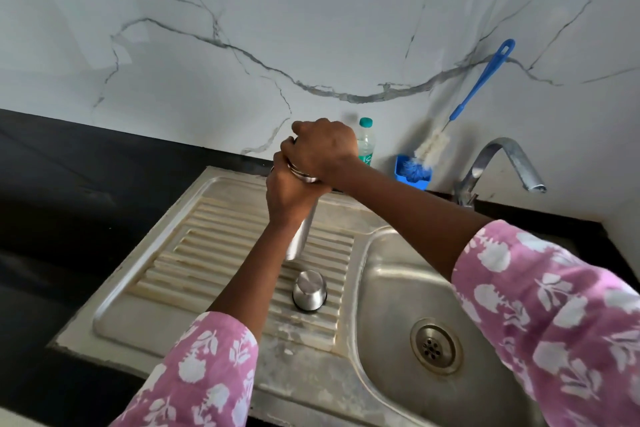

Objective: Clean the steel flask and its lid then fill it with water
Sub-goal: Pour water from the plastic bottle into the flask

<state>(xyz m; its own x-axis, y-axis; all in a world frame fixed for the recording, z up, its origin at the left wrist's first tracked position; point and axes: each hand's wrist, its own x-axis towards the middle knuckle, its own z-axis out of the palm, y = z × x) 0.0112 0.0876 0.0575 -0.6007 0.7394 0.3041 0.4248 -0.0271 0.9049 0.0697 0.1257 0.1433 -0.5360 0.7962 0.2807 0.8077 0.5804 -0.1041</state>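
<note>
Fingers (278,163) of the left hand (289,196) are curled round the upper body of the steel flask (302,234), probably bracing it against rotation. The right hand (322,149) is clamped over the top, its fingers wrapped round the lid (304,177), which is mostly hidden. This opposed grip suits unscrewing.

The flask is near upright over the drainboard (207,263); whether its base touches cannot be told. From the flask:

- **6 o'clock:** steel cup (309,289), mouth-down on the ribs, likely to drain.
- **4 o'clock:** basin (391,288).
- **3 o'clock:** tap (502,163).
- **2 o'clock:** bottle brush (479,83), standing in a blue holder (414,180), within reach.
- **1 o'clock:** plastic bottle (366,142).
- **9 o'clock:** black worktop (52,184).
</note>
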